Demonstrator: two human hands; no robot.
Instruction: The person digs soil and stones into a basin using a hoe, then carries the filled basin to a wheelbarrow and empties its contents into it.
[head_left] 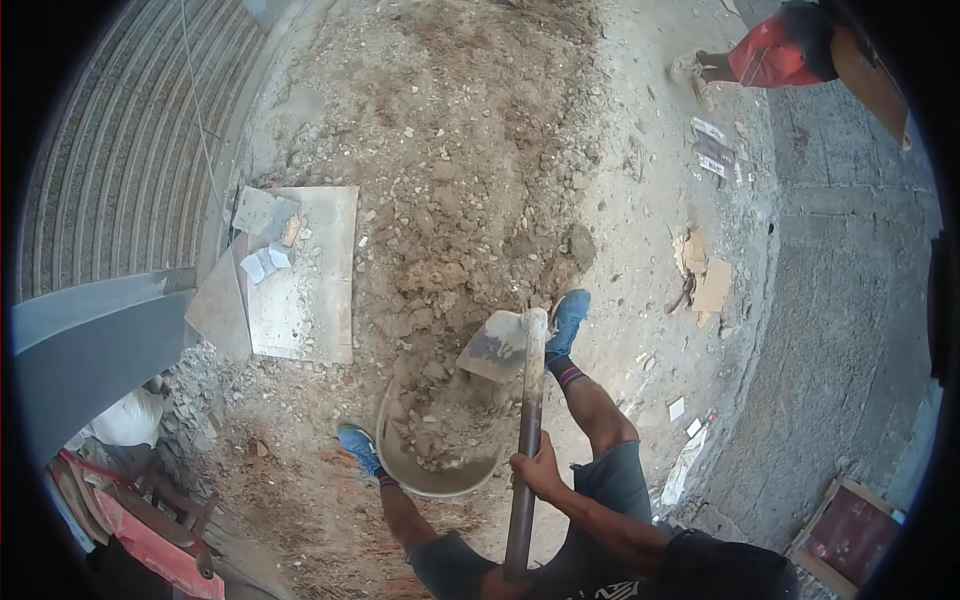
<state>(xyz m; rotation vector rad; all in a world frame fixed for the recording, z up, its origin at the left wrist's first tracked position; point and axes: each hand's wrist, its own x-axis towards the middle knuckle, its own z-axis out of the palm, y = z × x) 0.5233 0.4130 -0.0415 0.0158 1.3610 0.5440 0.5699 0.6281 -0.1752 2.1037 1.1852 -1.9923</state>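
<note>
A hoe [528, 420] with a long brown handle and a broad metal blade reaches out in front of me. My right hand [540, 468] is closed around the middle of its handle. At the bottom edge, my left hand [503, 583] shows only in part, closed at the handle's near end. The dusty blade tilts over the far right rim of a shallow pan [440, 487]. Loose soil and rubble [435, 425] lie in the pan, which sits on the ground between my feet.
Broken rubble [450, 220] stretches ahead. Boards [305, 320] lie to the left, by a ribbed shutter [130, 150]. Cardboard scraps [710, 285] lie to the right. Another person in red shorts [770, 55] is at the upper right. A red chair-like frame [150, 540] stands lower left.
</note>
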